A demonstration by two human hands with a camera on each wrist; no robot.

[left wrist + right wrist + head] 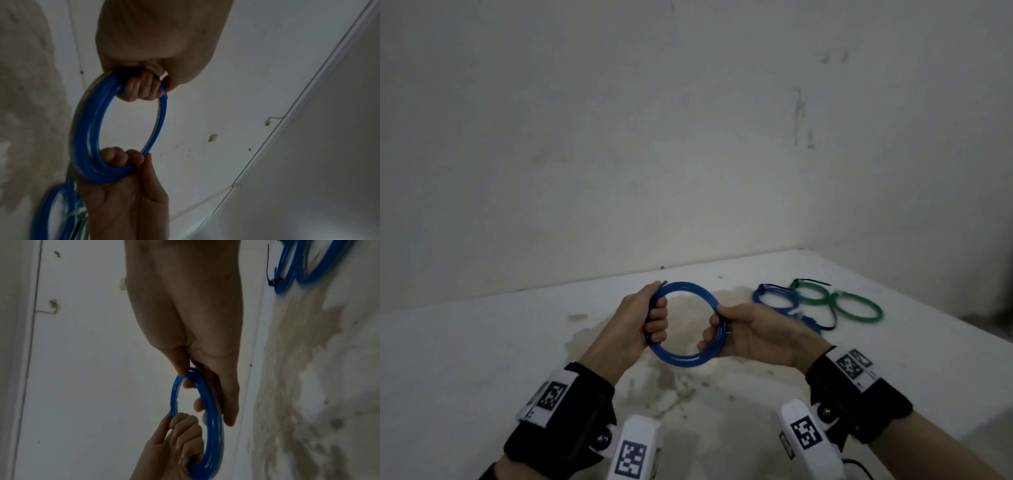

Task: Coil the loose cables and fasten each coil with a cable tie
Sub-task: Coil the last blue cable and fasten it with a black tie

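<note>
A blue cable coil [681,360] of several turns hangs upright in the air above the white table [482,342]. My left hand [655,317] grips its left side with fingers curled through the ring. My right hand [717,329] holds the right side, thumb on top and fingers wrapped underneath. In the left wrist view the coil [86,129] runs from my left hand [141,88] at the top down to my right hand [123,165]. The right wrist view shows the coil [213,418] between my right hand [191,379] and left hand [185,434]. No tie shows on this coil.
Right of my hands lie tied coils: a blue one [774,298] and two green ones [810,295] [858,308], with black tie tails sticking out. A brownish stain [688,387] marks the table under my hands. The wall stands close behind the table's far edge.
</note>
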